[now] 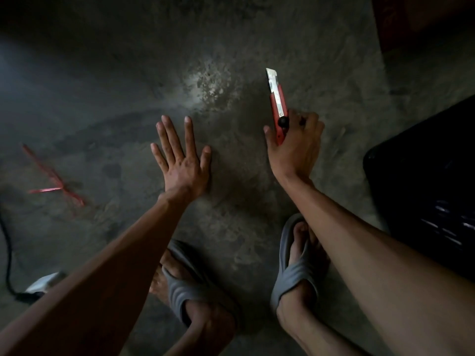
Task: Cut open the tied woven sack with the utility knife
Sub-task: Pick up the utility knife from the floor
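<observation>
Red utility knife (278, 104) points away, blade out, gripped in the right hand (295, 150). The left hand (181, 165) spreads open, empty (no sack shows).

The left hand (180, 160) spreads over the floor (231, 47) at centre. The right hand (295, 147) is to its right and holds the utility knife (277, 104), blade pointing away from the person. A knotted strip (55, 181) lies on the floor far left, with a cable (7, 253) at the left edge. A crate (424, 188) stands at the right edge. Two sandalled feet (195, 286) stand nearer the person than the hands.
</observation>
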A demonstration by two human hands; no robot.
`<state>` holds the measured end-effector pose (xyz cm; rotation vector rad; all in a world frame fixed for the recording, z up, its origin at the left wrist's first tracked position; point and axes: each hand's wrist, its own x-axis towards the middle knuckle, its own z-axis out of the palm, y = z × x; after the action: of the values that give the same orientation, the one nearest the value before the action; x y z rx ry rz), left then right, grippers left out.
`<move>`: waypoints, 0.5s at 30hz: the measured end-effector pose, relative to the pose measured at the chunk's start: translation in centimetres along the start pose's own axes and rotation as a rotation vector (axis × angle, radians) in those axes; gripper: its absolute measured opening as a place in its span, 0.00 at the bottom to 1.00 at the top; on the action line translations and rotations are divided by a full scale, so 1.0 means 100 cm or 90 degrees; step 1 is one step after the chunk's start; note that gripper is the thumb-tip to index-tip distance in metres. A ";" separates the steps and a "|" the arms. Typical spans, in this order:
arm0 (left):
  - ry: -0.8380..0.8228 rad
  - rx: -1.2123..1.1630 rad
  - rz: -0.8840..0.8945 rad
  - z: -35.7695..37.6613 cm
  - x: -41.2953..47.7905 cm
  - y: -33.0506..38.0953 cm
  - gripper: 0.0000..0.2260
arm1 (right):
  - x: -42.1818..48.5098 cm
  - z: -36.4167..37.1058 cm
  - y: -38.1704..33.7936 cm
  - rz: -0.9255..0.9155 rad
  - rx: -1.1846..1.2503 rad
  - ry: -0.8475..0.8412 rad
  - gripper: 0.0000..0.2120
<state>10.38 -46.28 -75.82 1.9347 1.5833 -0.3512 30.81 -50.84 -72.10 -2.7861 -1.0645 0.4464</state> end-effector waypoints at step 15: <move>-0.134 -0.044 -0.079 -0.197 -0.152 0.033 0.39 | -0.074 -0.213 -0.073 -0.027 -0.035 -0.189 0.14</move>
<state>6.36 -46.76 -51.04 1.6913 1.5586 -0.5271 27.66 -50.60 -48.63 -2.7981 -1.2061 0.8596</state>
